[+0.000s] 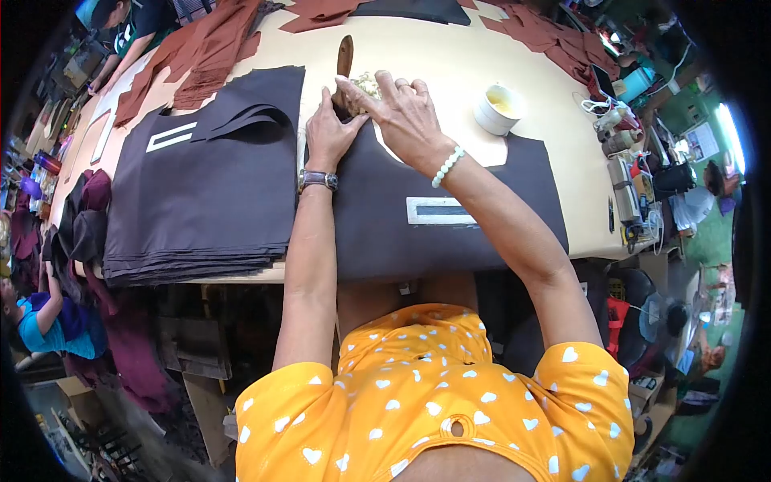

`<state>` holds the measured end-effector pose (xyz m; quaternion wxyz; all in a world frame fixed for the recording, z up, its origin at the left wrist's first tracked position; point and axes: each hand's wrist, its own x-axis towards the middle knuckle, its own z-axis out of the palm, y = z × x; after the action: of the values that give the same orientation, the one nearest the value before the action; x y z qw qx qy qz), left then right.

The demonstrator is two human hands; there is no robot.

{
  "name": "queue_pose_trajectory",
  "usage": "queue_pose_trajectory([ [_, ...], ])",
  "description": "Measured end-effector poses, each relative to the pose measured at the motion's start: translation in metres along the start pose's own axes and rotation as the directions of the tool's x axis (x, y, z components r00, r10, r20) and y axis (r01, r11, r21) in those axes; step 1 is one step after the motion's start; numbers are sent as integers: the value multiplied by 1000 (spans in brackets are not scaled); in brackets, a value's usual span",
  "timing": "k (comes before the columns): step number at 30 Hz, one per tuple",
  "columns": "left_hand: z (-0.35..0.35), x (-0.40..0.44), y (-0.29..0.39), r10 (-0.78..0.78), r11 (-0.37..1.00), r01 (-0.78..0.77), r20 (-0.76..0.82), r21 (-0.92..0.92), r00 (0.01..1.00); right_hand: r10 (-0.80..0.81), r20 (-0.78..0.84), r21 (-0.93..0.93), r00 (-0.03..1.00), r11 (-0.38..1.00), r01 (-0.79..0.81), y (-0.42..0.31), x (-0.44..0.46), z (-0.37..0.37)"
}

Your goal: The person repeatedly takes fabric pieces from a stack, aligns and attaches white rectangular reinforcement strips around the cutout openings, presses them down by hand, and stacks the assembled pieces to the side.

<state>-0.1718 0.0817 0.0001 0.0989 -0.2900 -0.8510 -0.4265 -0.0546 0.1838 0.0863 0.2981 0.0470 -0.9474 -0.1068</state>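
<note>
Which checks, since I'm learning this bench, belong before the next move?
1. Brown wooden-handled tool gripped by left hand or right hand: cannot tell; its lower end is hidden.
2. White round container with yellowish contents upright: ok.
3. Dark fabric panel lying flat: ok.
4. White-bordered grey rectangle fully visible: not ok; right forearm covers one end.
5. Dark fabric stack's top layers flat: not ok; some curl.

Two bare hands (329, 138) (408, 114), one white cup (493, 122), two white-edged rectangles (171, 136) (441, 211), seemingly one wooden-handled brush (344, 58)
</note>
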Motion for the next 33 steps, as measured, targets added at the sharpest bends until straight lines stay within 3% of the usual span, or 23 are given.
queue_pose_trajectory([
  [2, -7, -2, 9, -63, 996, 65, 35, -53, 997, 5, 3, -26, 1000, 1000, -5, 0, -7, -3],
  [6, -1, -2, 6, -6, 988, -9, -101, -155, 995, 17, -54, -5, 998, 1000, -17, 0, -24, -10],
  [8, 1, -2, 6, 32, 994, -46, -142, -102, 989, 33, -64, 45, 997, 999, -30, 1, -30, -11],
  [10, 7, -2, -3, 67, 992, -81, -141, -92, 988, 122, 157, 321, 980, 932, -167, 1, -27, -16],
  [11, 10, -1, -7, 83, 992, -96, -144, -85, 986, 135, 270, 439, 953, 864, -247, 1, -24, -18],
  [14, -9, -4, 7, -70, 979, 83, 73, -184, 995, 82, 371, 747, 925, 566, -350, 8, -9, 24],
  [15, -8, -4, 4, -40, 987, 48, 55, -155, 998, 49, 517, 823, 855, 249, -512, 4, -3, 14],
  [18, -6, -3, -2, -68, 992, 75, 67, -99, 995, 14, 643, 766, 766, -3, -643, 2, 5, 44],
  [19, -6, -2, -2, -63, 994, 67, 55, -86, 997, 35, 648, 761, 761, 2, -648, 0, 4, 51],
  [22, -9, -3, 4, -96, 995, 97, 69, -2, 993, 50, 597, 780, 801, 199, -593, 7, -6, 48],
  [24, -7, -4, 4, -8, 997, 10, 18, -81, 1000, 65, 554, 769, 830, 343, -540, 10, -12, 49],
  [28, -10, -5, 7, -96, 994, 99, 72, -44, 993, 23, 490, 763, 872, 472, -441, 19, -24, 67],
  [30, -9, -4, 8, -111, 993, 113, 77, -21, 991, 42, 587, 732, 808, 399, -553, 23, -26, 60],
  [33, -5, -3, 3, -126, 992, 126, 55, 3, 991, 105, 769, 625, 630, 85, -776, 24, -26, 33],
])
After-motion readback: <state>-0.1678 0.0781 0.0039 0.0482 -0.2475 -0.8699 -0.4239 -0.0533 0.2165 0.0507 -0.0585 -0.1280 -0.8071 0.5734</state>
